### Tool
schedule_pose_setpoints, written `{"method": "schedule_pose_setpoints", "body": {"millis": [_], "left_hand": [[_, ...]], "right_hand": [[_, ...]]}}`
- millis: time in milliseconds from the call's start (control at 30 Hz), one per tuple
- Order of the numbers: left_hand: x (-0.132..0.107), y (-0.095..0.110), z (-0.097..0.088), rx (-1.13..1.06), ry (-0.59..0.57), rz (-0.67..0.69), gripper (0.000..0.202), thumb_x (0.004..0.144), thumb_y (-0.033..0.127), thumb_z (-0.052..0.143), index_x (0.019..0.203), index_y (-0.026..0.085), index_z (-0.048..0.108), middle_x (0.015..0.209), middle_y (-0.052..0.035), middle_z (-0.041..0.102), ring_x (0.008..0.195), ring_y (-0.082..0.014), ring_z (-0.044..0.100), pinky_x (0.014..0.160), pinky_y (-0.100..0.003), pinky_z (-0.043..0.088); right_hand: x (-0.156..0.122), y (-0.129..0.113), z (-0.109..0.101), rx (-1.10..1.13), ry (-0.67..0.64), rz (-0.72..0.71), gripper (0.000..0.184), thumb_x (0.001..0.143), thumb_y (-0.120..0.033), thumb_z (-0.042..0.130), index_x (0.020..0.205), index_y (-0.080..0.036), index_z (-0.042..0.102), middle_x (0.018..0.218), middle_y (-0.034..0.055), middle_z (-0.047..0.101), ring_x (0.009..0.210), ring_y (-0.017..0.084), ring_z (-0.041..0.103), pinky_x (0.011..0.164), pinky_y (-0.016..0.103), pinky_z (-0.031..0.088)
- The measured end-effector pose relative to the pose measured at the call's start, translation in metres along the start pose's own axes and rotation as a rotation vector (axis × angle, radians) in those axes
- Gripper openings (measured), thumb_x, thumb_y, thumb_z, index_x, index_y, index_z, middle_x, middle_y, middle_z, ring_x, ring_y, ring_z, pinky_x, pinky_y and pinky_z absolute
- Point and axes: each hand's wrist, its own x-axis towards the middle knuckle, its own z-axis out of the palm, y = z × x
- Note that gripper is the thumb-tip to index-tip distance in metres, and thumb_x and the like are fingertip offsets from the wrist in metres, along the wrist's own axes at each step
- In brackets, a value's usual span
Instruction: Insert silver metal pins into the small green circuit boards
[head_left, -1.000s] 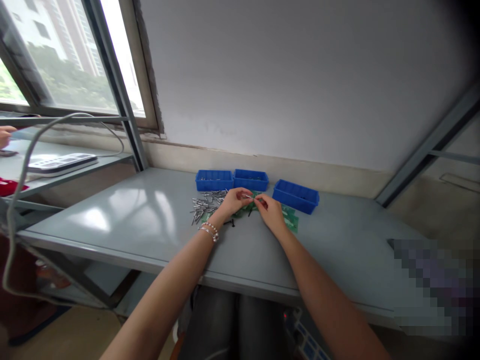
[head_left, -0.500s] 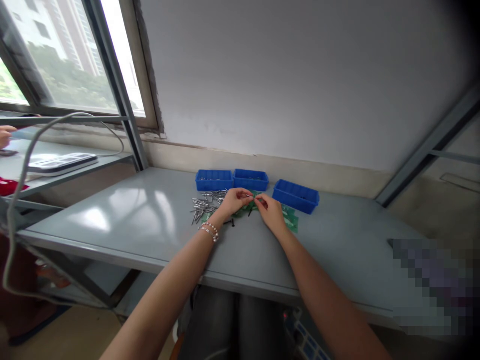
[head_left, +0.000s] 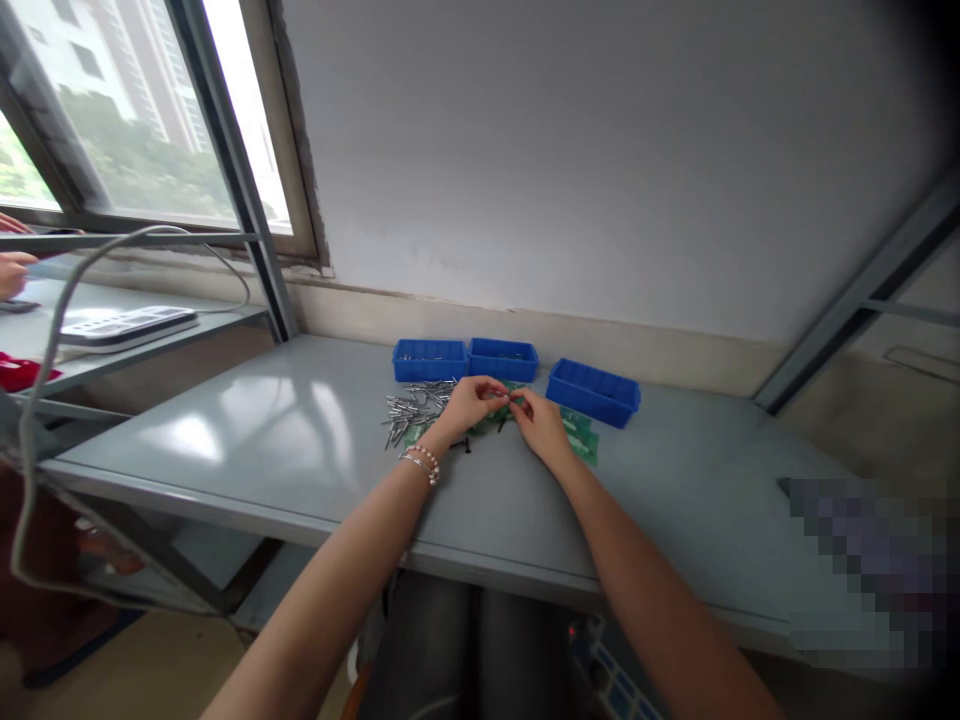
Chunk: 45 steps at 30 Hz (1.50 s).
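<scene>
My left hand [head_left: 472,402] and my right hand [head_left: 541,418] meet above the table, thumbs and fingers pinched close together. Whatever small piece sits between the fingertips is too small to name. Under and beside the hands lies a green sheet [head_left: 579,436], partly covered by them. A pile of thin metal rods [head_left: 409,412] is just left of my left hand. Small black pieces, one a black screw-like part [head_left: 466,446], lie near my left wrist, which wears a beaded bracelet.
Behind the hands stand three blue bins: a left bin [head_left: 430,362] with small metal parts, a middle bin [head_left: 502,360] and a right bin [head_left: 592,392]. A power strip [head_left: 127,328] lies on the neighbouring table, where another person's hand [head_left: 13,274] shows. A cable [head_left: 52,330] loops at left.
My fingertips have drawn slightly closer together around the small piece. At far left, more of the other person's hands has come into view.
</scene>
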Motion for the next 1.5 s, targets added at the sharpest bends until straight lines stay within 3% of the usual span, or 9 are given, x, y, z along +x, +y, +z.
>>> {"method": "schedule_pose_setpoints", "body": {"millis": [633,1100,1267,1367,1500], "left_hand": [[0.001,0.004,-0.005,0.138,0.118,0.069,0.016,0.061,0.027,0.067,0.071,0.014,0.066,0.069,-0.0032,0.064,0.058,-0.0111,0.049,0.056,-0.022,0.037],[0.004,-0.002,-0.012,0.093,0.294,-0.004,0.012,0.058,0.022,0.068,0.068,0.017,0.067,0.063,-0.0014,0.060,0.052,-0.0106,0.044,0.052,-0.023,0.033],[0.008,0.001,-0.027,-0.019,0.482,-0.075,0.013,0.057,0.021,0.068,0.069,0.016,0.066,0.064,-0.0009,0.058,0.056,-0.0105,0.045,0.054,-0.022,0.034],[0.009,0.000,-0.044,-0.141,0.637,-0.172,0.018,0.063,0.024,0.064,0.078,0.014,0.065,0.071,-0.0029,0.059,0.059,-0.0102,0.048,0.054,-0.021,0.036],[0.007,-0.005,-0.065,-0.338,0.753,-0.323,0.025,0.066,0.021,0.061,0.089,0.011,0.062,0.071,-0.0041,0.059,0.052,-0.0074,0.047,0.048,-0.019,0.035]], "right_hand": [[0.000,-0.002,0.000,0.012,-0.005,0.022,0.015,0.077,-0.022,0.048,0.085,-0.019,0.060,0.057,-0.0013,0.054,0.052,0.014,0.049,0.054,0.024,0.035],[0.001,-0.003,0.000,-0.004,-0.002,0.048,0.015,0.077,-0.021,0.047,0.087,-0.019,0.060,0.059,-0.0010,0.055,0.054,0.014,0.050,0.055,0.023,0.037],[0.001,-0.002,0.000,0.008,-0.006,0.041,0.015,0.077,-0.023,0.047,0.086,-0.020,0.059,0.058,-0.0013,0.055,0.053,0.014,0.051,0.055,0.024,0.037],[0.000,-0.002,0.000,0.023,0.000,0.038,0.016,0.077,-0.024,0.046,0.085,-0.020,0.059,0.058,-0.0009,0.056,0.053,0.015,0.051,0.055,0.024,0.037],[-0.001,-0.001,0.000,0.033,0.005,0.033,0.015,0.077,-0.024,0.046,0.083,-0.019,0.058,0.058,-0.0007,0.055,0.052,0.015,0.050,0.054,0.025,0.036]]}}
